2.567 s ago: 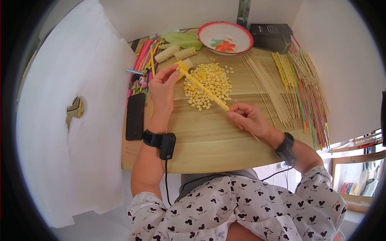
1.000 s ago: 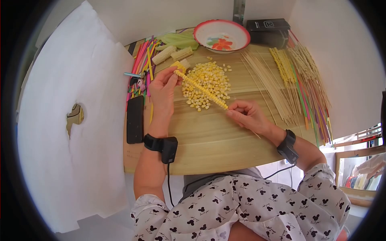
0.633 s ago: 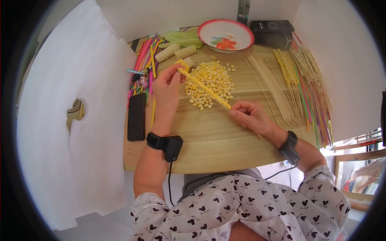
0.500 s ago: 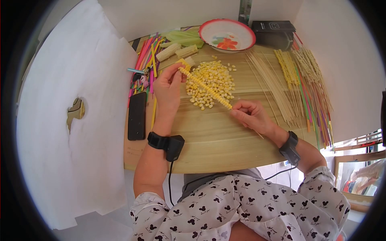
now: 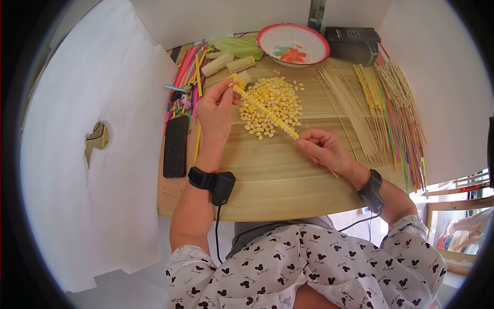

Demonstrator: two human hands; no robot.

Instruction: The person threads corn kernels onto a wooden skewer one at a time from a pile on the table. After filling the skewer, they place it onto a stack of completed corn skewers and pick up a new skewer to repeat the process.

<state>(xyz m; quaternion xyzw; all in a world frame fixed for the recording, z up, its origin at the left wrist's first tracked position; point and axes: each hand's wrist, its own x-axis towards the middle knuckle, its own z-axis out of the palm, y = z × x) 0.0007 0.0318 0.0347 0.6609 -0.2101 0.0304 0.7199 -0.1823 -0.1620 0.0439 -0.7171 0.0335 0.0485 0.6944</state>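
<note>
A skewer of corn kernels [image 5: 266, 113] stretches slantwise between my two hands, above the table. My right hand [image 5: 326, 149] is closed on its lower right end, with a bare length of stick poking out below the fingers. At the upper left end, the fingers of my left hand [image 5: 216, 105] pinch the tip of the skewer; whether a loose kernel is between them is hidden. Behind the skewer lies a heap of loose yellow kernels [image 5: 275, 95]. A partly yellow corn cob piece [image 5: 237, 80] sits just beyond my left fingertips.
Stripped cobs [image 5: 217, 65], green husk [image 5: 237, 47] and colored sticks [image 5: 188, 72] lie back left, a black phone [image 5: 175, 147] below them. An enamel basin [image 5: 267, 50] and black box [image 5: 354, 44] stand behind. Bare skewers [image 5: 350, 110] and finished kernel skewers [image 5: 393, 85] lie right.
Both hands and the skewer keep nearly the same pose. The whole view has shifted slightly; nothing has visibly been let go or taken up.
</note>
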